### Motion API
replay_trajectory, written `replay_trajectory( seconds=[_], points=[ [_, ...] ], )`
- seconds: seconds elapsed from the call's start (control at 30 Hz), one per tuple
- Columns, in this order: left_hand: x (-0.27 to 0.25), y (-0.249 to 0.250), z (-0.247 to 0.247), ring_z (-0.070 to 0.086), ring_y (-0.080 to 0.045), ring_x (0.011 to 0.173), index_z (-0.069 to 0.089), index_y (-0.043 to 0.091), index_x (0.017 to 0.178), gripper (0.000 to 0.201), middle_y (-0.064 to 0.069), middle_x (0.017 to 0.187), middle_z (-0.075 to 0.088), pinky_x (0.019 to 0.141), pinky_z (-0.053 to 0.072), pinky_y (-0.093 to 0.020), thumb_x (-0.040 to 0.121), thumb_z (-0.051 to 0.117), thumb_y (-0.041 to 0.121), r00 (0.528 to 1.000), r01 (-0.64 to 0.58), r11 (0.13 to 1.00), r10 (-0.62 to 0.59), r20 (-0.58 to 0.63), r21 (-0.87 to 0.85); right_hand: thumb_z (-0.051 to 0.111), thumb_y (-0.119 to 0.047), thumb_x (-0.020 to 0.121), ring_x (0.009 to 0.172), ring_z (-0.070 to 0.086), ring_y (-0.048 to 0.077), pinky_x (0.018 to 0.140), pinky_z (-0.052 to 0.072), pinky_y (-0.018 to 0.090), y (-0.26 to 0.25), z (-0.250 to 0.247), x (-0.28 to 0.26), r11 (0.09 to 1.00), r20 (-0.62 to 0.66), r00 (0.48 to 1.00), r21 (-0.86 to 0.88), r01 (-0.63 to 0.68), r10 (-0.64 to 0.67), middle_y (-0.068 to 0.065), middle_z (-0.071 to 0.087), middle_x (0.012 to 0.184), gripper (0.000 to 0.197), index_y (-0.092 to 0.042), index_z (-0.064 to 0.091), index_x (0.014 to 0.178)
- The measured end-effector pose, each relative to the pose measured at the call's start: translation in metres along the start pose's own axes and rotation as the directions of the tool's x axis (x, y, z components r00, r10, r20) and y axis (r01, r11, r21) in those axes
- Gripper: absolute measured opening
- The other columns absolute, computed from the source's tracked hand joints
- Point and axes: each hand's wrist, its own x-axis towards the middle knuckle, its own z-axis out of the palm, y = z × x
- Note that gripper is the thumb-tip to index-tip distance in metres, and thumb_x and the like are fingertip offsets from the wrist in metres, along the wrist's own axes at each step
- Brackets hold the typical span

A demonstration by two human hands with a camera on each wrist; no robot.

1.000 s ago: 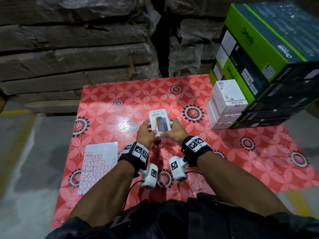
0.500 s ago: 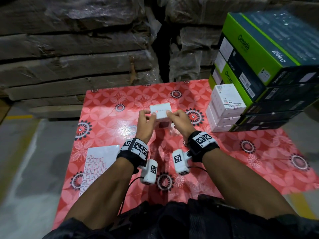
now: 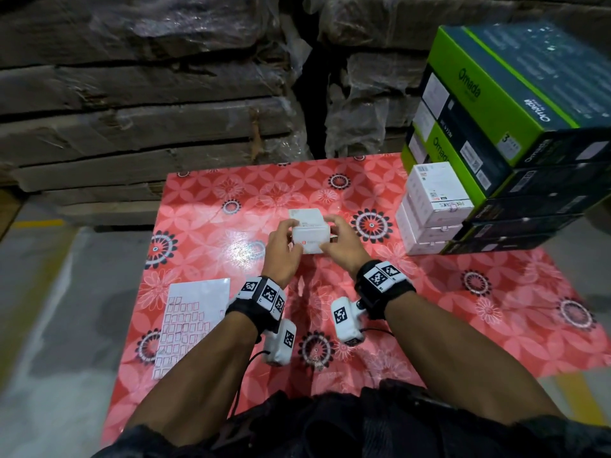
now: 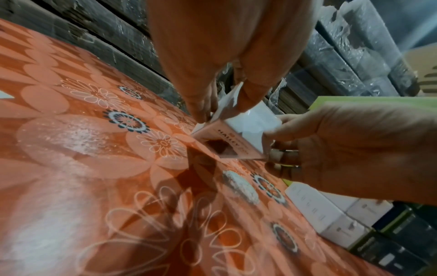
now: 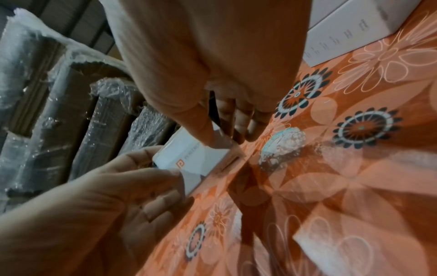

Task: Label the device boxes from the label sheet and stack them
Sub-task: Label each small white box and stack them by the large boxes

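Observation:
A small white device box (image 3: 309,233) sits tilted between both hands over the middle of the red flowered tablecloth (image 3: 231,200). My left hand (image 3: 288,238) pinches its left end and my right hand (image 3: 334,235) pinches its right end. In the left wrist view my left hand (image 4: 222,107) holds the box (image 4: 236,134) with its printed face turned down toward the cloth. The right wrist view shows my right hand (image 5: 230,136) on the box (image 5: 196,160), a red logo on its side. The white label sheet (image 3: 190,322) lies flat at the near left.
Two white boxes (image 3: 433,206) are stacked at the right, against a tall stack of green and dark boxes (image 3: 496,110). Plastic-wrapped cardboard bundles (image 3: 148,94) rise behind the table. Grey floor (image 3: 49,325) lies to the left.
Both hands have turned the box over: its picture face pointed up a second ago and now faces down. The box has also moved slightly away from me.

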Motion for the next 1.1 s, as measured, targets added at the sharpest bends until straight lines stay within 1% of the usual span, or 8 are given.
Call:
replay_trajectory(
  seconds=[0.1, 0.27, 0.37, 0.53, 0.67, 0.83, 0.97, 1.1],
  points=[
    [-0.004, -0.009, 0.005, 0.059, -0.029, 0.098, 0.051, 0.022, 0.108, 0.042, -0.013, 0.11, 0.057, 0.08, 0.052, -0.04, 0.076, 0.054, -0.005, 1.0, 0.014, 0.995, -0.011, -0.026, 0.102, 0.053, 0.016, 0.082, 0.116, 0.059, 0.023, 0.096, 0.054, 0.042, 0.009, 0.009, -0.004, 0.994, -0.014, 1.0, -0.113, -0.016, 0.015, 0.006, 0.057, 0.13, 0.063, -0.014, 0.048, 0.138],
    [-0.018, -0.015, 0.007, 0.061, -0.026, 0.096, 0.051, 0.02, 0.092, 0.028, -0.01, 0.108, 0.058, 0.079, 0.053, -0.036, 0.081, 0.061, -0.004, 0.994, 0.113, 0.978, -0.11, -0.028, 0.174, 0.054, 0.014, 0.084, 0.115, 0.06, 0.024, 0.097, 0.053, 0.04, 0.02, 0.02, -0.01, 0.985, 0.003, 0.998, -0.159, -0.064, 0.065, 0.006, 0.06, 0.124, 0.053, -0.01, 0.052, 0.132],
    [-0.024, -0.015, 0.004, 0.059, -0.027, 0.103, 0.055, 0.016, 0.098, 0.028, -0.011, 0.114, 0.057, 0.083, 0.05, -0.032, 0.082, 0.056, -0.008, 0.991, 0.135, 0.972, -0.135, -0.017, 0.194, 0.055, 0.007, 0.085, 0.116, 0.056, 0.025, 0.101, 0.048, 0.037, 0.018, 0.021, -0.012, 0.958, -0.009, 1.0, -0.286, -0.029, 0.028, 0.006, 0.057, 0.126, 0.047, -0.007, 0.054, 0.13],
    [-0.034, -0.009, -0.02, 0.051, -0.028, 0.117, 0.052, 0.013, 0.123, 0.042, -0.008, 0.131, 0.052, 0.092, 0.04, -0.033, 0.084, 0.048, -0.003, 0.983, 0.181, 0.925, -0.167, -0.07, 0.336, 0.054, 0.001, 0.082, 0.124, 0.043, 0.024, 0.102, 0.037, 0.034, 0.001, 0.039, -0.014, 0.853, -0.059, 0.98, -0.504, 0.133, -0.188, 0.005, 0.048, 0.136, 0.043, -0.011, 0.06, 0.123],
    [-0.041, -0.02, -0.053, 0.051, -0.031, 0.118, 0.055, 0.014, 0.124, 0.04, -0.01, 0.131, 0.053, 0.095, 0.04, -0.038, 0.086, 0.048, 0.003, 0.973, 0.225, 0.821, -0.164, -0.161, 0.525, 0.051, -0.005, 0.09, 0.115, 0.054, 0.025, 0.095, 0.046, 0.038, -0.02, 0.066, -0.015, 0.832, 0.062, 0.959, -0.485, 0.27, -0.275, 0.005, 0.058, 0.124, 0.031, -0.013, 0.065, 0.116],
    [-0.057, -0.049, -0.105, 0.051, -0.032, 0.115, 0.058, 0.015, 0.123, 0.038, -0.01, 0.126, 0.057, 0.093, 0.041, -0.041, 0.087, 0.05, 0.008, 0.946, 0.323, 0.656, -0.224, -0.233, 0.682, 0.051, -0.005, 0.091, 0.107, 0.063, 0.028, 0.088, 0.047, 0.03, -0.03, 0.107, -0.014, 0.829, 0.258, 0.949, -0.48, 0.287, -0.18, 0.009, 0.069, 0.116, 0.029, -0.012, 0.071, 0.112],
    [-0.069, -0.077, -0.141, 0.05, -0.032, 0.116, 0.058, 0.015, 0.124, 0.038, -0.01, 0.126, 0.058, 0.091, 0.044, -0.042, 0.087, 0.05, 0.01, 0.961, 0.247, 0.558, -0.244, -0.127, 0.792, 0.058, -0.003, 0.091, 0.103, 0.065, 0.025, 0.087, 0.049, 0.027, -0.023, 0.14, -0.018, 0.748, 0.47, 0.877, -0.546, 0.378, -0.099, 0.008, 0.071, 0.116, 0.026, -0.008, 0.072, 0.112],
    [-0.077, -0.098, -0.158, 0.05, -0.029, 0.12, 0.055, 0.023, 0.132, 0.043, -0.006, 0.133, 0.056, 0.095, 0.044, -0.042, 0.09, 0.051, 0.013, 0.974, 0.109, 0.539, -0.225, 0.018, 0.835, 0.066, -0.006, 0.088, 0.1, 0.066, 0.024, 0.085, 0.054, 0.035, -0.014, 0.162, -0.019, 0.647, 0.548, 0.834, -0.614, 0.452, -0.063, 0.008, 0.07, 0.115, 0.024, -0.01, 0.072, 0.111]
  ],
)
